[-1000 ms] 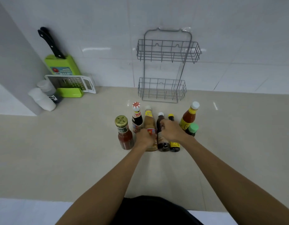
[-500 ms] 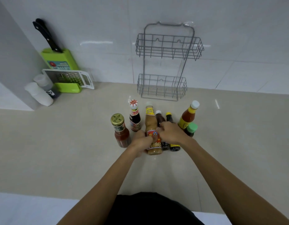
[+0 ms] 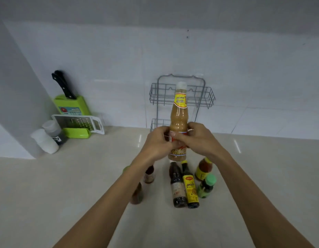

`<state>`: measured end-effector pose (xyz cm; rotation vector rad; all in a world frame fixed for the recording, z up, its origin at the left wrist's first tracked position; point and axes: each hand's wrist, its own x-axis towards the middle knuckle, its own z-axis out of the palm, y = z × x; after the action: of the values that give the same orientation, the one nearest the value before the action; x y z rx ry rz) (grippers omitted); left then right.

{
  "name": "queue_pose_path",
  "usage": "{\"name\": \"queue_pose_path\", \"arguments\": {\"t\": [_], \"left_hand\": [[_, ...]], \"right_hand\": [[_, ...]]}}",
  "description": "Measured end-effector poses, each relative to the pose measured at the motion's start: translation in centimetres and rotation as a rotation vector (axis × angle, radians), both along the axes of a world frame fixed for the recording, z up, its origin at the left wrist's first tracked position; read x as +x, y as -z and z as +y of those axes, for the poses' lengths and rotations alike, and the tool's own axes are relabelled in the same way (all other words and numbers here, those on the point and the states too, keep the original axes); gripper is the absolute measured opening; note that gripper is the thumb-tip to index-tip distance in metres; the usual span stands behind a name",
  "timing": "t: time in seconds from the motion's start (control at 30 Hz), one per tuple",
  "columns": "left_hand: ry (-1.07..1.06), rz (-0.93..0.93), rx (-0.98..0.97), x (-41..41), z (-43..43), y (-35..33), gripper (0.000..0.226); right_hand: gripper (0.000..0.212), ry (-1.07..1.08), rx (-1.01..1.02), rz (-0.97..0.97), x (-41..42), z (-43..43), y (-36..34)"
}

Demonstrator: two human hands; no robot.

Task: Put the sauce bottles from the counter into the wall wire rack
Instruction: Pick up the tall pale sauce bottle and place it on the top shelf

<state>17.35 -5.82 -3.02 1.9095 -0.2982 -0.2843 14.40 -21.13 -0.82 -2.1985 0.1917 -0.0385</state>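
A tall tan sauce bottle [image 3: 178,115] with a yellow neck label and clear cap is upright in the air, in front of the grey wall wire rack [image 3: 208,97]. My left hand [image 3: 156,143] and my right hand [image 3: 199,138] both grip its lower half. Below stand a dark sauce bottle [image 3: 177,187], a dark yellow-labelled bottle [image 3: 190,188], a green-capped bottle [image 3: 207,186] and an orange chili sauce bottle [image 3: 203,169]. Two more bottles [image 3: 149,174] are partly hidden behind my left forearm. Both rack baskets look empty.
At the back left, a green knife block [image 3: 72,104] holds black-handled knives, with a white grater [image 3: 78,122] leaning on it. Two white-capped containers [image 3: 45,140] stand by the wall corner. The beige counter [image 3: 65,185] spreads around the bottles.
Both hands closed on the tan bottle and lifted it off the counter, up to the height of the rack. The view tilted upward.
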Motion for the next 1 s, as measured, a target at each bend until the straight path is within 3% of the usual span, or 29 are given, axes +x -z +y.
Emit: {"name": "queue_pose_path", "arguments": {"t": [0.2,0.37,1.0], "left_hand": [[-0.031,-0.392,0.113,5.9,0.8,-5.6,0.052],[-0.068,-0.578,0.153,11.2,0.3,-8.3,0.054],[-0.049,-0.518,0.263,22.4,1.2,-3.7,0.044]], "right_hand": [[0.068,-0.035,0.027,-0.183,6.1,0.1,-3.9],[0.055,0.02,0.027,-0.351,11.0,1.1,-5.6],[0.039,0.018,0.016,-0.247,22.4,2.0,-3.1]]}}
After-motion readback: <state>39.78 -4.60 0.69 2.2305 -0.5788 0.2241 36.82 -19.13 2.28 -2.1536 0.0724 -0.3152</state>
